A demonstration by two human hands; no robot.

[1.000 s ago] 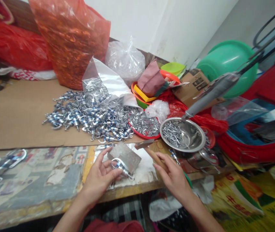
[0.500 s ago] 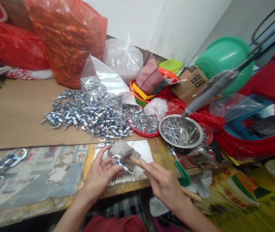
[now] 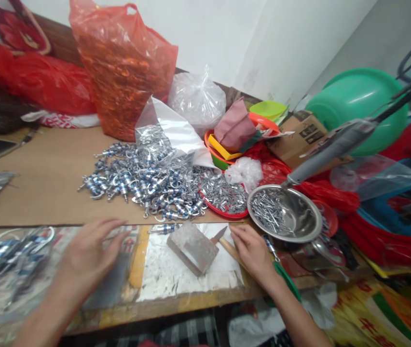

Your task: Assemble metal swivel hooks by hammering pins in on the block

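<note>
My left hand is over the left part of the bench, blurred, thumb and fingers apart, with nothing visible in it. To its left lie several silver-and-blue metal hook pieces. My right hand is on the wooden handle of a small hammer, whose pointed dark head rests low by a grey metal block. The block sits on a stained white sheet. One more blue-banded piece lies just behind the block's left corner.
A large heap of hook pieces covers the cardboard. A red plate of small metal parts and a steel bowl of pins stand at the right. Bags, including an orange one, line the wall.
My left hand has moved left from the block and no longer holds the blue-banded hook piece. My right hand has moved right with the hammer, off the block. The view has shifted too.
</note>
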